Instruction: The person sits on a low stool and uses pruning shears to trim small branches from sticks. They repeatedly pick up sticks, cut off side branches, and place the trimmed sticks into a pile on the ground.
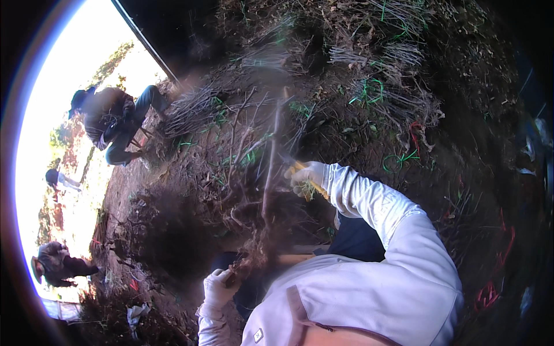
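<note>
My left hand (220, 285), in a pale glove, grips the root end of a bare woody sapling (272, 160). Its stem stretches away from me, and its tangled roots (255, 255) hang by my lap. Near the stem's right side, my right hand (306, 177), also gloved, holds yellow-handled pruning shears (298, 165). Their blades point towards the stem; whether they touch it I cannot tell. More bare branches (236, 151) lie or stand just left of the stem.
Bundles of cut stems (190, 110) lie on the soil, some beside green ties (370, 91). A person (117, 116) sits at the upper left, with other people (60, 264) farther off. Red twine (487, 296) lies at the right. A white bag or cloth (136, 315) is at the lower left.
</note>
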`<state>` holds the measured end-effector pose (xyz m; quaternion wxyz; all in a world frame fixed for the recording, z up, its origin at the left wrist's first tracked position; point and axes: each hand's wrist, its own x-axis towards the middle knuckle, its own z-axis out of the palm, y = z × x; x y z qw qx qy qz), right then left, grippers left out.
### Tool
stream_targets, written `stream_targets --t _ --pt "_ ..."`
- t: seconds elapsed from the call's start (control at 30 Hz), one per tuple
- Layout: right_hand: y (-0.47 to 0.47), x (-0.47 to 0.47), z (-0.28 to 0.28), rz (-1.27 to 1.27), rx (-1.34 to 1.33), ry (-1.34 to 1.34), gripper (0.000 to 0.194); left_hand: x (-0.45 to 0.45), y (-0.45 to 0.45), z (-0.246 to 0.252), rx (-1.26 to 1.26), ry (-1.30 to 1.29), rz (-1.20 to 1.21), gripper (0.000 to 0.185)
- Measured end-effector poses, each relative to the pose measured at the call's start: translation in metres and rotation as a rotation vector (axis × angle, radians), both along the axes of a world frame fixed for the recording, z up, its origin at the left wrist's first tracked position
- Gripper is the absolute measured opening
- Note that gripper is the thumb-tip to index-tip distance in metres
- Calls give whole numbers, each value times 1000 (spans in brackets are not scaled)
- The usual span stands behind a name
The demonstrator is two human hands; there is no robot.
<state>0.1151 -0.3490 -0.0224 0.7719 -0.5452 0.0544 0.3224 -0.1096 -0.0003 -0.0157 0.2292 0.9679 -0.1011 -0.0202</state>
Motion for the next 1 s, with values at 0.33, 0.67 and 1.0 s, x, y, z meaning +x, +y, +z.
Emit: stream_targets --t 0.33,0.67,1.0 --pt "-6 12 -26 -224 -273 34 20 -6 -10 0 6 20 20 28" --pt "-30 -5 18 427 -1467 -1038 40 -8 -9 -1 43 -3 19 30" --pt "-11 -25 -68 -92 -230 -274 14 5 -25 0 -156 -106 147 23"
